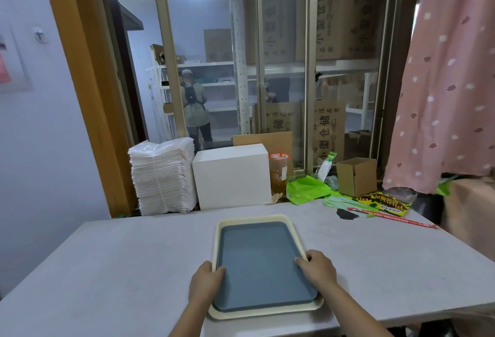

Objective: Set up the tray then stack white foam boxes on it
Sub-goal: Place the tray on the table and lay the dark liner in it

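Note:
A grey-blue tray [261,261] lies nested in a cream tray [247,218] on the grey table [120,261], near its front edge. My left hand [205,284] grips the blue tray's left rim. My right hand [318,267] grips its right rim. A tall stack of white foam boxes [163,176] wrapped in clear plastic stands at the back left, beyond the table's far edge.
Behind the table stand a white box [231,176], a drink cup [278,173], a green plastic bag [308,189] and a small cardboard box [356,176]. A yellow packet [383,204] and a red strip [393,218] lie at the back right. A pink curtain [450,82] hangs at the right.

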`<state>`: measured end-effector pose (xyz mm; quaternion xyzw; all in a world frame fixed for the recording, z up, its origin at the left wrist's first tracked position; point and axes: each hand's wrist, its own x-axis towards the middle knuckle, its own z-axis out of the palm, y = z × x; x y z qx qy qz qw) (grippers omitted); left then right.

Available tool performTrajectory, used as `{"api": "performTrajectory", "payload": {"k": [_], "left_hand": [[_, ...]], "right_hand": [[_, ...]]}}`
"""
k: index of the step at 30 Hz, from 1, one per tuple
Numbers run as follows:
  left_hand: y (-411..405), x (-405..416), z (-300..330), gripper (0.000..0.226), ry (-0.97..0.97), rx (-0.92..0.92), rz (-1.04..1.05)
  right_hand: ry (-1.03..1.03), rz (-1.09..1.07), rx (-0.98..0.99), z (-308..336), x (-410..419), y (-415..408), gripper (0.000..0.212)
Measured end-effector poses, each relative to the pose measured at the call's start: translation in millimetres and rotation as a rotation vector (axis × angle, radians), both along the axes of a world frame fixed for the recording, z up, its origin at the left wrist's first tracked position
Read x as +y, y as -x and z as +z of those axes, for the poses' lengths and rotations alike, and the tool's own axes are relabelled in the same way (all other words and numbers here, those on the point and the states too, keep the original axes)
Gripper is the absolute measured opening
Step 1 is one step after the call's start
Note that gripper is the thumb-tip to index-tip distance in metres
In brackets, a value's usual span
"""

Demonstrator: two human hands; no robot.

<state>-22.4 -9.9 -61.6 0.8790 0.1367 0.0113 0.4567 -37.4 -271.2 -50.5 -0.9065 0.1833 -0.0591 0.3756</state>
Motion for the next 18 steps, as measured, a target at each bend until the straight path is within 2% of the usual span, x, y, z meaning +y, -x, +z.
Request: {"api": "performTrajectory", "payload": {"k": [5,18], "left_hand": [[-0.3,-1.2,2.0,0.030,-0.014,0.013,-0.001],[1.7,1.5,4.4,0.029,-0.037,0.045,-0.013]], "right_hand": [[0.016,0.001,-0.007,1.9,0.5,0.7,0.035],[0.098,0.033,0.027,4.1,0.3,0.1,0.035]]}}
